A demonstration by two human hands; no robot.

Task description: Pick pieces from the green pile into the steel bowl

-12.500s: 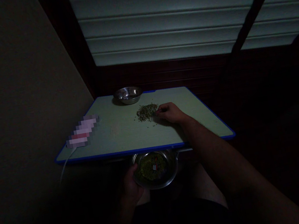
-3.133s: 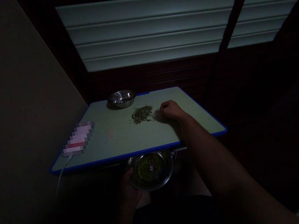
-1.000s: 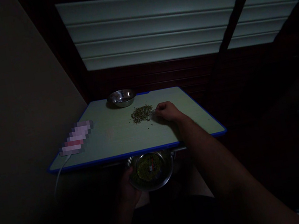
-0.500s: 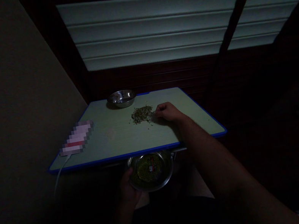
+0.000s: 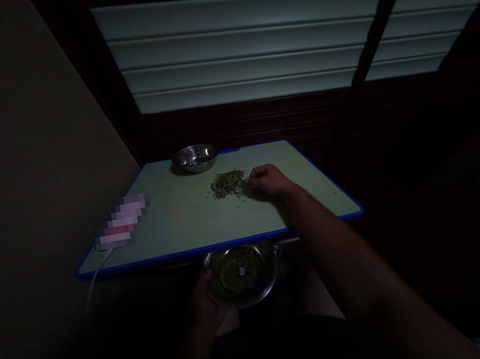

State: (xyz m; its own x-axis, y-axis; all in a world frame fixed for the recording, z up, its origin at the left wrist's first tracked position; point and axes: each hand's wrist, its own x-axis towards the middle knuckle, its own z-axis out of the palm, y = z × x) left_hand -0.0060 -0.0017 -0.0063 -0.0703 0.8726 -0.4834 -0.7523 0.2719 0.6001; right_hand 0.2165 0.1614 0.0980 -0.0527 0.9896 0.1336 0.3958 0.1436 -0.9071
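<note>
nearest, above the dark clothing (image 5: 280, 352) of the lap, the left hand (image 5: 206, 302) grips the left side of a large metal bowl (image 5: 263, 296), thumb over the rim and the other fingers underneath, mostly lost in shadow. the bowl sits just below the front edge of the table (image 5: 211, 228), and inside it lies a green, grainy-looking mass (image 5: 229, 274) with a small red and white label (image 5: 242, 271) on it; the print is too small and dark to read

on the left of the blue-edged table is a pinkish item (image 5: 122, 222) covered by blurred squares, so any writing on it cannot be made out, and a white cable (image 5: 98, 275) runs from its near end over the edge

farther in, the right hand (image 5: 268, 179) is low over the table, thumb and forefinger drawn narrowly together on a pale, see-through piece (image 5: 243, 185) whose shape is hard to tell. that piece meets the right side of a loose pile of small greenish-brown grains (image 5: 226, 184), with a few strays around it

behind the pile, to its left, a small metal bowl (image 5: 200, 166) stands upright near the back edge, and beyond the table are pale slats (image 5: 245, 48) in a dark frame
</note>
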